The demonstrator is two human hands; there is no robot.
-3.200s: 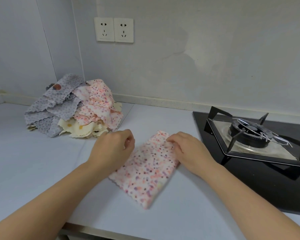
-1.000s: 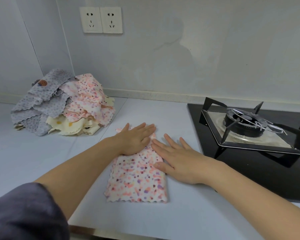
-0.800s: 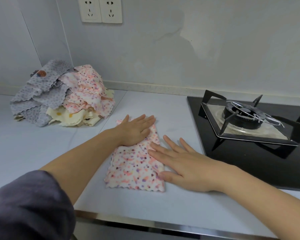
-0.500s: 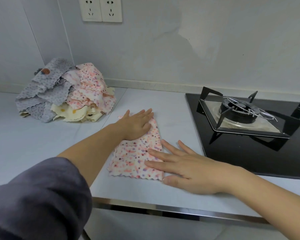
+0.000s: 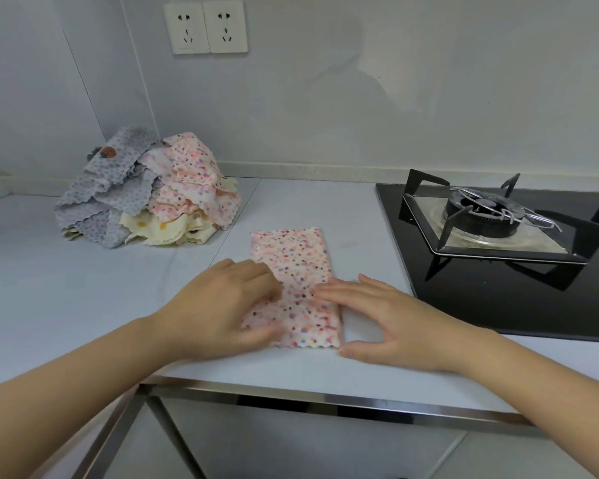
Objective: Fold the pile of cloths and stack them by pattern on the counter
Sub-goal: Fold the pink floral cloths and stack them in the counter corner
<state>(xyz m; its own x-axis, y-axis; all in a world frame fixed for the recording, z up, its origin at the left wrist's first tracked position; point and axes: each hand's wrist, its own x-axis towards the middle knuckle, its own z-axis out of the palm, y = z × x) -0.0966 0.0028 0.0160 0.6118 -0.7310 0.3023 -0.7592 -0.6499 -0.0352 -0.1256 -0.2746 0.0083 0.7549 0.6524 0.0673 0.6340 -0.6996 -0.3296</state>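
Both hands rest on a folded cloth near the lower middle of the frame.

The right hand (image 5: 388, 323) lies flat, its straight fingers (image 5: 329, 293) pressing the cloth's right side and its thumb on the counter (image 5: 370, 236) by the near corner. The left hand (image 5: 229, 305) covers the cloth's left edge with bent fingers; it is blurred, so I cannot tell whether it pinches the edge or only presses it. The cloth (image 5: 293, 264), pink with coloured spots, is a narrow strip running away from the person, just left of the black stove (image 5: 498, 257) at right. The unfolded pile (image 5: 146, 191) of grey, pink and cream cloths sits well apart at centre left against the wall, below two sockets (image 5: 206, 27) at upper left.
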